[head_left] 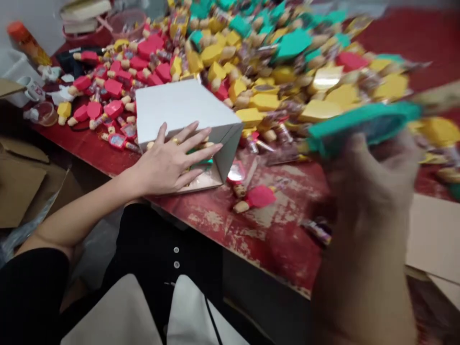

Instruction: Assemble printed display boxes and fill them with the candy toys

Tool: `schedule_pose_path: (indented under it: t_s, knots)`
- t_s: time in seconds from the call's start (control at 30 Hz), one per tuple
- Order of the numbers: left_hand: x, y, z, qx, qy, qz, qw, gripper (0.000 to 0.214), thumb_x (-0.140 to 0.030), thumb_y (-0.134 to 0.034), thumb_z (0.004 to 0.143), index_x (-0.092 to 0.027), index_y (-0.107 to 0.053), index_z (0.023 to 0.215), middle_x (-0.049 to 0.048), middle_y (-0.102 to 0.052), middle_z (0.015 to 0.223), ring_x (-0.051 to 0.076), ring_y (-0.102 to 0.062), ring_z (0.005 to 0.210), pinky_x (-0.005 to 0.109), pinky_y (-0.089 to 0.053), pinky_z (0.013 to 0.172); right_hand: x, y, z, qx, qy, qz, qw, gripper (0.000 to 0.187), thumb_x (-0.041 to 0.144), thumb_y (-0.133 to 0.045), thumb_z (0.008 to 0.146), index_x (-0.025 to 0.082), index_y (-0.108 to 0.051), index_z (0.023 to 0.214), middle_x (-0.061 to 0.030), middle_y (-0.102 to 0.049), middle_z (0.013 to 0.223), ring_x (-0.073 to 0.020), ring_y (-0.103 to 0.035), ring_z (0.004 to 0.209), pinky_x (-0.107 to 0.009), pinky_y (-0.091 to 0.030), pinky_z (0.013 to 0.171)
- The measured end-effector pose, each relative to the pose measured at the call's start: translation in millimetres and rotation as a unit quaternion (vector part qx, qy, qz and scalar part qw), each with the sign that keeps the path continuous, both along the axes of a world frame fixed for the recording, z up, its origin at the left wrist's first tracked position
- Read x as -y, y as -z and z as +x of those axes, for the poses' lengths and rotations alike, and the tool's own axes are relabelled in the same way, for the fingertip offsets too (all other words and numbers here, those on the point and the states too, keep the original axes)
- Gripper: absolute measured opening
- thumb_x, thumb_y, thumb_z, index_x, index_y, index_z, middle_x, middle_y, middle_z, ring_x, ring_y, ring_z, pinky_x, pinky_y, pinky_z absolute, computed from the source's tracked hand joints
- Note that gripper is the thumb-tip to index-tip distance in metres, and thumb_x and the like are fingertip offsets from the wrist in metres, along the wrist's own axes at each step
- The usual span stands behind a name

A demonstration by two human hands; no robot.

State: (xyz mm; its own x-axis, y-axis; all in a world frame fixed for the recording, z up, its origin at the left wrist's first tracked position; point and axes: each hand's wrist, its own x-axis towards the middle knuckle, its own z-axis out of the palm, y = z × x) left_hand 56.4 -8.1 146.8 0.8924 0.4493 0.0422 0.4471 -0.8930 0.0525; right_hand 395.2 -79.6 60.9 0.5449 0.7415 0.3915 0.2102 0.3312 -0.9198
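Note:
My left hand [176, 160] lies with fingers spread across the mouth of a white cardboard box [172, 103] tipped on its side. Inside the box, partly hidden behind the fingers, are tan and green pieces. On the right, my right hand [377, 177], blurred by motion, is closed around a green plastic toy [362, 125] with a flat window-like face, held above the table. A pink toy [260, 196] with a flat many-sided body and a tan knob lies between my hands. Beside the box mouth is another red-framed toy [236, 171] with a shiny face.
A big heap of yellow [264, 101], green [293, 45] and pink toys [113, 87] covers the back of the worn red table [215, 211]. Flat cardboard [433, 235] lies at right. A mug [33, 89], clear cup [46, 114] and orange-capped bottle [28, 43] stand left.

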Motion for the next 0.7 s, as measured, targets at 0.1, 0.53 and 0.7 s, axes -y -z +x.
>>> schedule_pose_path:
  t_s: [0.1,0.53,0.7]
  knots:
    - [-2,5.8,1,0.001,-0.001,-0.012,1.000,0.060,-0.042,-0.038,0.104,-0.034,-0.028,0.162,0.0074,-0.025,0.171,0.037,-0.020,0.160,0.073,-0.010,0.124,52,3.2,-73,0.032,0.010,-0.062,0.998,0.045,0.045,-0.091,0.062,0.023,-0.062,0.089,-0.0064,-0.066,0.082,-0.0197,-0.064,0.070,-0.044,-0.057,0.073]
    - [-8,7.4,3,0.030,-0.019,-0.059,0.998,0.056,-0.057,-0.025,0.105,-0.040,-0.036,0.158,-0.0014,-0.032,0.169,0.034,-0.023,0.160,0.069,-0.009,0.127,10,33.5,-125,0.316,-0.183,-0.150,0.919,0.040,0.046,-0.063,0.087,0.020,-0.054,0.117,-0.0138,-0.066,0.097,-0.0280,-0.064,0.083,-0.044,-0.054,0.074]
    - [-12,4.6,2,0.029,-0.030,-0.080,0.996,0.060,-0.064,-0.023,0.104,-0.040,-0.039,0.157,-0.0024,-0.030,0.170,0.033,-0.022,0.161,0.068,-0.008,0.128,-1,32.4,-129,0.371,-0.182,-0.122,0.902,0.047,0.052,-0.049,0.094,0.017,-0.052,0.125,-0.0203,-0.064,0.113,-0.0338,-0.063,0.105,-0.051,-0.054,0.089]
